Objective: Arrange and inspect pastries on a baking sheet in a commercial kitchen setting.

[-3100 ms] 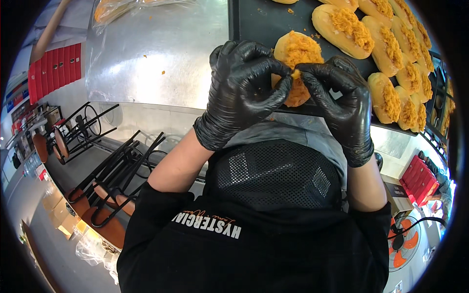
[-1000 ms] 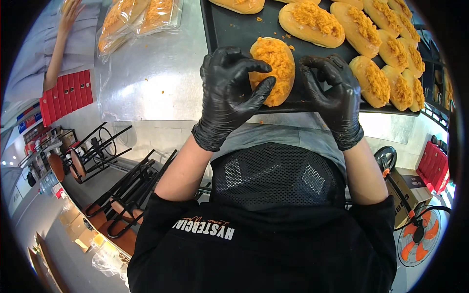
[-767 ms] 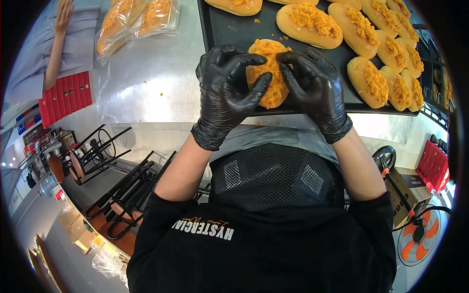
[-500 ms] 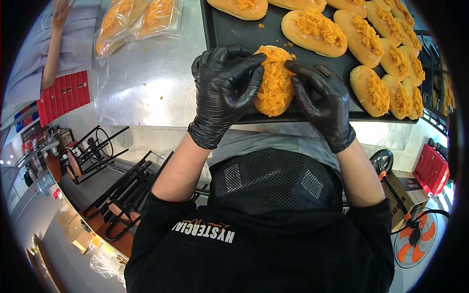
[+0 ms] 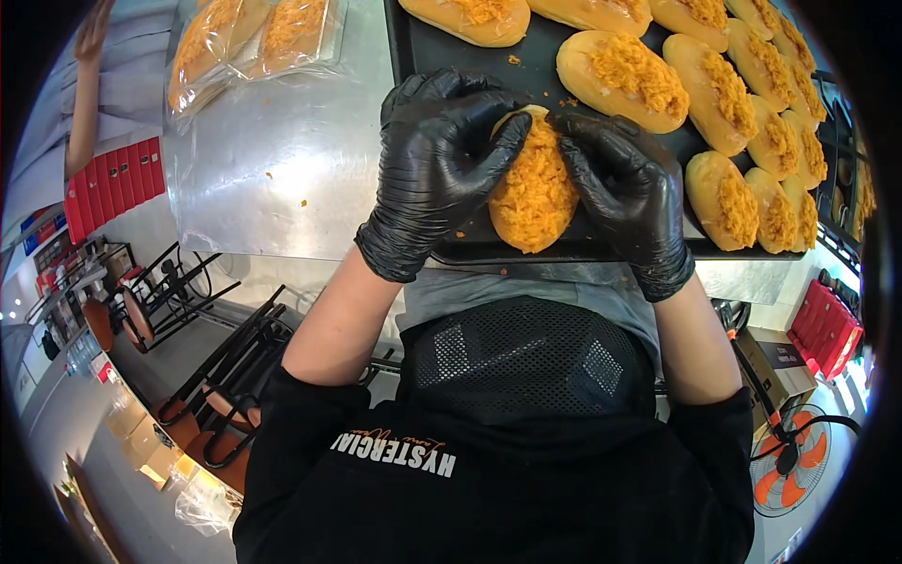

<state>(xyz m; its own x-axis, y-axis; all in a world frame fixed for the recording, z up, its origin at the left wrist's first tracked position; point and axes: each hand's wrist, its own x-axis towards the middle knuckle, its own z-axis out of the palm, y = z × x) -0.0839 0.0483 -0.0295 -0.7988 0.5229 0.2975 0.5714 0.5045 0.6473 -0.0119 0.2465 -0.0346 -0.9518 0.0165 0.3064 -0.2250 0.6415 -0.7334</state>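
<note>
A long bun topped with shredded orange floss [image 5: 534,193] is between my hands, over the near edge of a black baking tray [image 5: 470,246]. My left hand [image 5: 442,155], in a black glove, is closed at the bun's upper left side, its thumb lying along the edge. At the upper right side, my right hand [image 5: 625,179], gloved the same way, pinches the bun with bent fingers. Both hands partly cover the far end of the bun. Fingertips behind it are hidden.
Several more floss-topped buns [image 5: 625,80] fill the tray's far and right parts. Clear-wrapped buns [image 5: 291,28] lie on the metal table [image 5: 272,179] at left. Another person's arm [image 5: 85,103] shows at far left. Chairs [image 5: 225,385] stand below left, a fan [image 5: 794,456] below right.
Tray and bun sit slightly lower in the picture, as if the view shifted. My left thumb now lies along the bun's edge, and my right fingers have closed in on its far end.
</note>
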